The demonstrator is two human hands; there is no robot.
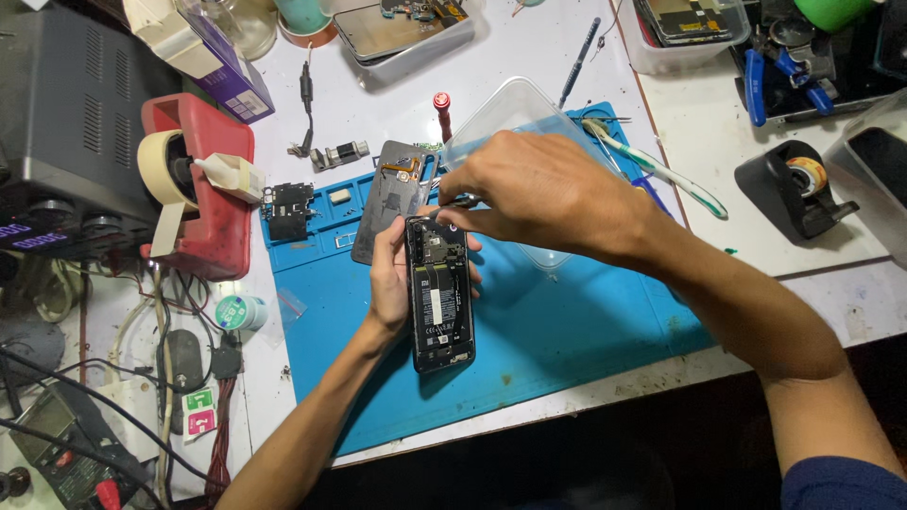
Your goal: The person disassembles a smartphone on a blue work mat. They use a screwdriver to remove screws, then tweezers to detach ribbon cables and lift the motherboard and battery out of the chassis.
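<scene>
Your left hand [389, 283] and left forearm [312, 416] are bare, with no glove, watch or ring that shows. Your right hand [539, 194] is bare too, and so is the right forearm [746, 312] up to the elbow. At the lower right corner a dark blue sleeve [836, 484] begins, probably a short-sleeved shirt, though only its edge is in view.

An opened black phone [440, 293], back cover off and innards showing, stands lengthwise above the blue mat.

The opened phone [439, 293] sits over the mat [567, 331] on the table [529, 47]; the tape dispenser [194, 194] stands left, the toothbrush [661, 170] right.
</scene>
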